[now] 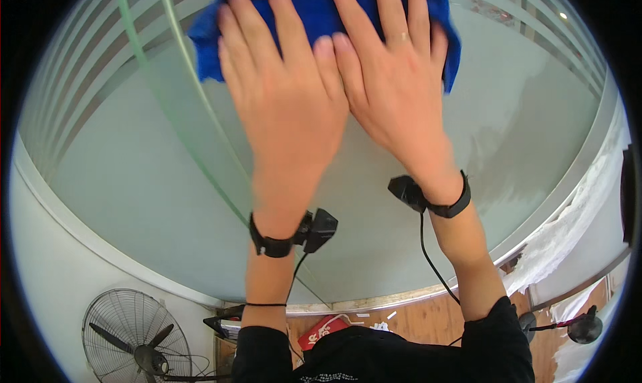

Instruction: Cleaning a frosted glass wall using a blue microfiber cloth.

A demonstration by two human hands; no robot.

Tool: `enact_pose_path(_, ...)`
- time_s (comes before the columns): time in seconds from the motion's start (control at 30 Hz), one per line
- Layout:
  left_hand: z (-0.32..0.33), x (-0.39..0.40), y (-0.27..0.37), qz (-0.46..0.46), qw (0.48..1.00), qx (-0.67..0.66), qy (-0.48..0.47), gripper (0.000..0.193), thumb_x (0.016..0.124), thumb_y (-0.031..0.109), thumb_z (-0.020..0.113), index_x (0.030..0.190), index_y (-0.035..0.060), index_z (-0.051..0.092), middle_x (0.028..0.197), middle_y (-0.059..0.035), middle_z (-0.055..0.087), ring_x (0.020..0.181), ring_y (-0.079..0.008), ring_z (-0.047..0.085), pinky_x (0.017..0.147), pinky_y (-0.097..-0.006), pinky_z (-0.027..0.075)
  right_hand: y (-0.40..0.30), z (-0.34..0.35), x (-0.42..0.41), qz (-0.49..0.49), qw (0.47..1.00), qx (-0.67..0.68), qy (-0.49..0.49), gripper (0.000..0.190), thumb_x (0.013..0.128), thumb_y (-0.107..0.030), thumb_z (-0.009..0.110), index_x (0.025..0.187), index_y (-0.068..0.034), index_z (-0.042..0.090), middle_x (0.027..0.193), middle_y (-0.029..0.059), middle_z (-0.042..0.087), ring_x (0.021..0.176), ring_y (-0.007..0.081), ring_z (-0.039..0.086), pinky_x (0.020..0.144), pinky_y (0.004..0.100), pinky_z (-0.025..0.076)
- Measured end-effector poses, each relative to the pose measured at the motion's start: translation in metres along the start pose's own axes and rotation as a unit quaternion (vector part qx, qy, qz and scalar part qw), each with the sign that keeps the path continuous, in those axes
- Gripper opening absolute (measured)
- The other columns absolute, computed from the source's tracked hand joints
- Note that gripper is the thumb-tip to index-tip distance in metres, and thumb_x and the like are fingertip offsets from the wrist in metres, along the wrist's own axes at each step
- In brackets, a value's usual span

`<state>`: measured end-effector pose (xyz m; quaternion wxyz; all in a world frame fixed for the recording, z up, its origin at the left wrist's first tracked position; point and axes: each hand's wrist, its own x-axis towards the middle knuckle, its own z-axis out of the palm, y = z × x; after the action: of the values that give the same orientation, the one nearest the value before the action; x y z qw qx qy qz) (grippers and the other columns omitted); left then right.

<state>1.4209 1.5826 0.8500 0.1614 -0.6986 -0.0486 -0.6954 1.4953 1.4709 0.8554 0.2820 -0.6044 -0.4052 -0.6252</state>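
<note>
A blue cloth point(316, 17) lies spread against a frosted glass panel point(391, 242) at the top of the view. My left hand point(288, 92) rests flat on the cloth, its fingers spread. Beside it, my right hand point(396, 82) presses on the same cloth, also with fingers apart and a ring on one finger. The two thumbs are side by side, close together. Each wrist wears a black strap with a small black device and a cable. The far part of the cloth is cut off by the picture's edge.
Green-tinted glass edges point(185, 142) run down the left of the panel, within a pale frame point(556, 197). A black wire-guarded fan point(138, 338) stands lower left. Below are a wooden floor point(426, 318), a red item point(323, 331) and paper scraps; white sheeting point(562, 242) hangs at right.
</note>
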Motion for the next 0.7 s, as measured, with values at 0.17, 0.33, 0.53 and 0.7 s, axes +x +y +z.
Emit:
enact_pose_path(0.17,0.003,-0.022,0.015,-0.018,0.999,-0.014,-0.045,0.063,0.102,0.023,0.053,0.156,-0.0041,0.035,0.158,-0.0370,0.030,0.143,-0.0571,0.031,0.119,-0.0604,0.026,0.009,-0.005,-0.026,-0.002,0.997,-0.068,-0.031,0.055,0.096,-0.028,0.059,0.149,-0.020,0.056,0.164,0.0172,0.035,0.147,0.0429,0.035,0.100,0.0497,0.037)
enact_pose_path(0.33,-0.033,-0.145,0.041,-0.097,0.966,-0.004,-0.239,0.064,0.096,0.028,0.061,0.150,-0.0039,0.044,0.150,-0.0396,0.036,0.137,-0.0606,0.034,0.113,-0.0661,0.030,-0.018,-0.016,-0.147,0.061,0.991,-0.002,-0.118,0.059,0.086,-0.030,0.071,0.144,-0.026,0.062,0.158,0.0152,0.046,0.129,0.0369,0.052,0.096,0.0497,0.040)
enact_pose_path(0.53,-0.081,-0.239,0.073,-0.164,0.877,-0.108,-0.437,0.066,0.095,0.024,0.062,0.149,-0.0076,0.041,0.151,-0.0440,0.031,0.142,-0.0640,0.026,0.115,-0.0704,0.022,-0.042,-0.060,-0.236,0.144,0.937,0.133,-0.289,0.054,0.087,-0.024,0.072,0.137,-0.006,0.062,0.138,0.0217,0.056,0.115,0.0407,0.054,0.107,0.0602,0.035)
enact_pose_path(0.7,-0.078,-0.215,0.076,-0.152,0.898,-0.136,-0.390,0.069,0.095,0.023,0.062,0.151,-0.0074,0.036,0.155,-0.0433,0.023,0.144,-0.0627,0.024,0.117,-0.0693,0.020,-0.034,-0.069,-0.218,0.132,0.941,0.167,-0.263,0.056,0.087,-0.022,0.073,0.135,0.002,0.058,0.140,0.0259,0.052,0.135,0.0466,0.045,0.114,0.0622,0.029)
